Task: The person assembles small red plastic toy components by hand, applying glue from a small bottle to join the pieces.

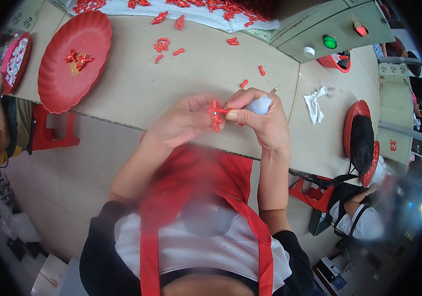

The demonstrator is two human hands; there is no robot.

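Note:
In front of my chest, over the table's near edge, my left hand (pixel 188 118) pinches a small red plastic figure (pixel 215 116) with a shiny dot on it. My right hand (pixel 270 121) holds a small translucent squeeze bottle (pixel 259 105) with a thin needle tip pointing up and to the right. The thumb and forefinger of that same hand grip a small red piece (pixel 226 111) against the figure's right side. Whether the two are fully joined I cannot tell. Just beyond my right hand lies a loose red part (pixel 244 84).
A scalloped red tray (pixel 53 74) with a few red pieces stands at the left. More red parts (pixel 160 45) lie on the table (pixel 122 74), with many on a white cloth (pixel 196 15). A green machine with buttons (pixel 319 29) is at the far right. Crumpled tissue (pixel 314 106) lies right.

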